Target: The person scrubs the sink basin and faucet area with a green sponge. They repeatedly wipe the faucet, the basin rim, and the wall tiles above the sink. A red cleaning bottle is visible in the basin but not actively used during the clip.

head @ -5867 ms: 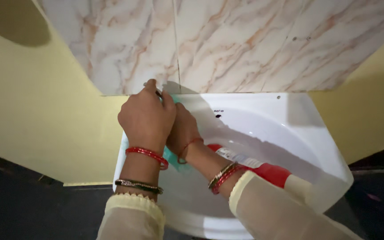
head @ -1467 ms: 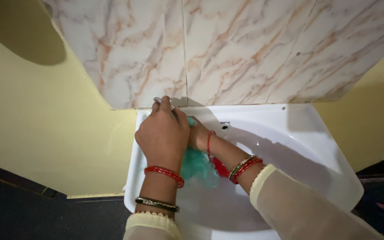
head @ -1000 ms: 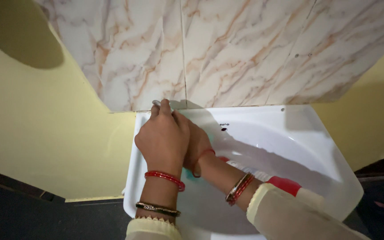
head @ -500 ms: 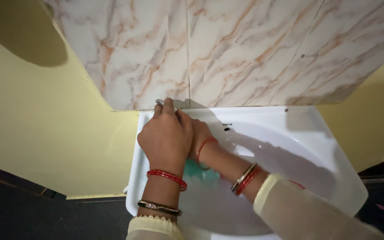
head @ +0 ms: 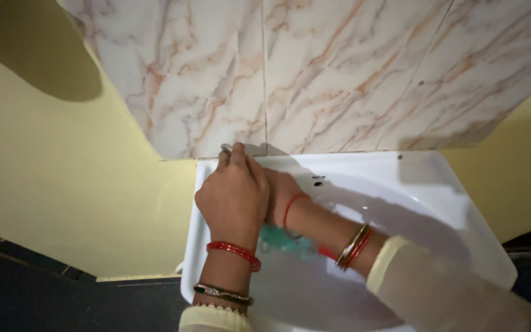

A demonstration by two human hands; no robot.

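Observation:
My left hand (head: 233,195) is at the back left corner of a white wash basin (head: 425,203), its fingers closed on a small metal tap handle (head: 225,147). My right hand (head: 279,194) sits just behind it inside the bowl, mostly hidden by the left hand, pressing a teal scrubbing cloth (head: 283,240) against the basin. A bit of a red bottle (head: 325,251) shows under my right forearm. Both wrists wear red and gold bangles and cream sleeves.
Marble-patterned tiles (head: 339,74) cover the wall behind the basin, with yellow wall (head: 62,184) to the left and right. A small overflow hole (head: 318,182) sits at the basin's back. Dark floor (head: 44,301) lies below.
My right hand has kept shifting back and forth in the bowl with the teal cloth, and the red bottle is now mostly covered by my forearm. My left hand stays on the tap.

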